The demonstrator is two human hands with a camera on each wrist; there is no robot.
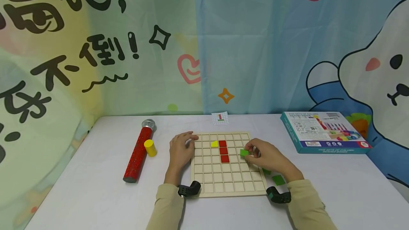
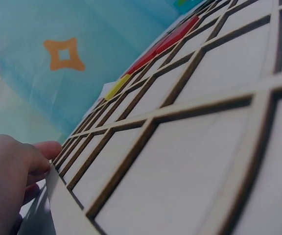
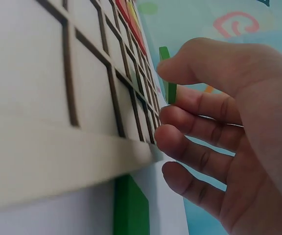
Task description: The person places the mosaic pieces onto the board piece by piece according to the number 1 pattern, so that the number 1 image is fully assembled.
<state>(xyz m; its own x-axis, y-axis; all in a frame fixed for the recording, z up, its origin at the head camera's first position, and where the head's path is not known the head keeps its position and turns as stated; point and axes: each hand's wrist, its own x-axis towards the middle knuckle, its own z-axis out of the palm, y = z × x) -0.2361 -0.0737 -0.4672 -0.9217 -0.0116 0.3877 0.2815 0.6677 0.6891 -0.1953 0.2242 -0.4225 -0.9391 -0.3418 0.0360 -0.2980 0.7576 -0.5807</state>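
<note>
A wooden grid board (image 1: 212,188) lies on the table between the hands. Three red square tiles (image 1: 223,151) form a column in its cells, with a yellow tile (image 1: 214,144) left of the top one. My right hand (image 1: 268,155) pinches a green square tile (image 3: 164,56) between thumb and index finger, over the board's right side. The other right fingers are loosely bent. My left hand (image 1: 181,152) rests at the board's upper left edge, fingers (image 2: 48,149) touching it. More green tiles (image 1: 279,180) lie right of the board, partly hidden by the right hand.
A small pattern card (image 1: 220,118) lies behind the board. To the left are a red microphone (image 1: 138,155) and a yellow cylinder (image 1: 150,148) beside it. A teal-edged box (image 1: 324,134) sits at the back right, before a printed curtain (image 1: 236,45).
</note>
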